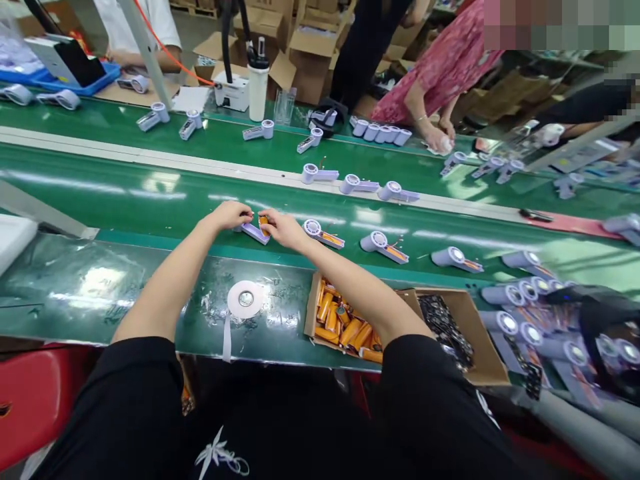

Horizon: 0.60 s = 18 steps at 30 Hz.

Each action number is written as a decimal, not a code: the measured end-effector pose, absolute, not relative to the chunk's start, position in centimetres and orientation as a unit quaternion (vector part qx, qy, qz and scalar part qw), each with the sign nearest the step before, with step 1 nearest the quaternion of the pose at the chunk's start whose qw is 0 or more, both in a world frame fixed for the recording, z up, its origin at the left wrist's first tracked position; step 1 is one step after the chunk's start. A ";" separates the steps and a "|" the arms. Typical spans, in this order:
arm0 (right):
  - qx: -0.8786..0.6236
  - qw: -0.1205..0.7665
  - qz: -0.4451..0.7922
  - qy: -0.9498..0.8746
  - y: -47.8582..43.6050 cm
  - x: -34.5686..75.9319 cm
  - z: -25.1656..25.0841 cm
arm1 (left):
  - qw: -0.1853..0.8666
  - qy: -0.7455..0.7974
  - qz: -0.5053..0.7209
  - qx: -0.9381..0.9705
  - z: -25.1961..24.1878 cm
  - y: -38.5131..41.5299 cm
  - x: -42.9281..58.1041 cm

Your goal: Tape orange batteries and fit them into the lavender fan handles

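Note:
On the green belt lies a lavender fan housing, its long handle open upward and its round head mostly hidden by my left hand. My right hand grips an orange-wrapped battery just over the handle's far side. My left hand is closed in a pinch near the head end; something small and reddish shows at its fingertips, too small to name. To the right stands another fan housing with an orange battery in its handle. A roll of white tape lies flat on the bench nearer me.
Below my right forearm, a cardboard box holds orange batteries; a second box contains black parts. More fan housings line the belt and the white rail. Across the line, co-workers handle parts near a white bottle.

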State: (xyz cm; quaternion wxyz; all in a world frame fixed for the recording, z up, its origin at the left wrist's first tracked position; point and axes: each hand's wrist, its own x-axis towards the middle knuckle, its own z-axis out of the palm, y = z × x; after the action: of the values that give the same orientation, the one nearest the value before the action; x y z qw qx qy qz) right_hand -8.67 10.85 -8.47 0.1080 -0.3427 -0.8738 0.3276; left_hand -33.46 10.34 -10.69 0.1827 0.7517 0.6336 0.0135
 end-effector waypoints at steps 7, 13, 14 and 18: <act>-0.370 -0.063 0.141 -0.916 9.3 -9.5 -8.9 | 0.163 0.633 0.014 0.757 -11.4 10.4 -31.7; -0.379 -0.101 0.144 -0.908 9.1 -11.0 -9.4 | 0.166 0.639 0.033 0.750 -11.7 10.3 -30.8; -0.380 -0.100 0.151 -0.907 9.2 -11.5 -9.4 | 0.167 0.640 0.037 0.749 -11.8 10.2 -30.7; -0.412 -0.068 0.163 -0.894 9.7 -13.3 -9.2 | 0.172 0.642 0.043 0.746 -11.6 10.1 -30.3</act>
State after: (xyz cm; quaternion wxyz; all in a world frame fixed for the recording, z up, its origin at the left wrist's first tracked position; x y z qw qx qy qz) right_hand -13.35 9.70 -9.24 -0.0675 -0.4118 -0.8939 0.1634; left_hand -30.25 10.08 -11.62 0.1715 0.7459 0.6421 0.0432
